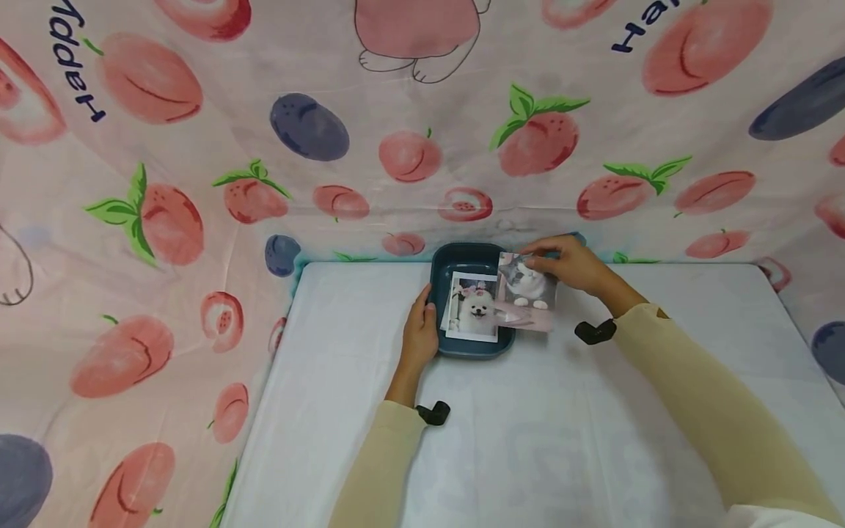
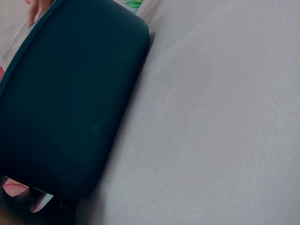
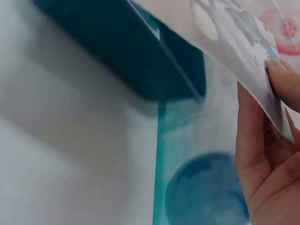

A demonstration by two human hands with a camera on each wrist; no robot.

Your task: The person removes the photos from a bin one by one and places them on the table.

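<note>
A white table [image 1: 528, 455] is stretching out under everything, and a fruit-printed sheet [image 1: 356, 103] is hanging around it at 12, 9 and 3 o'clock. Two tan sleeves [image 1: 379, 462] are reaching in from the tub's 4 and 7 o'clock, a black gadget [image 1: 433, 413] sitting near each wrist. The tub [image 1: 470, 257], dark teal with rounded corners, is standing on the table close to its 12 o'clock edge. The left hand [image 1: 419, 330] is resting against the tub's 9 o'clock wall; whether its lower fingers are curling around it, the pictures are not letting one tell. The right hand [image 1: 571, 262] is pinching the cat picture [image 1: 524, 297] at its 1 o'clock corner, thumb on the front and fingers behind. That picture is hanging over the tub's 3 o'clock rim, hiding part of it and overlapping the dog picture [image 1: 474, 309] at its 3 o'clock edge. It is showing a grey-and-white cat with white paws above a pink lower part. The dog picture is lying inside the tub, white-bordered, showing a fluffy white dog with pink decorations on its head, and a pale edge is peeking out at its 8 o'clock side.
</note>
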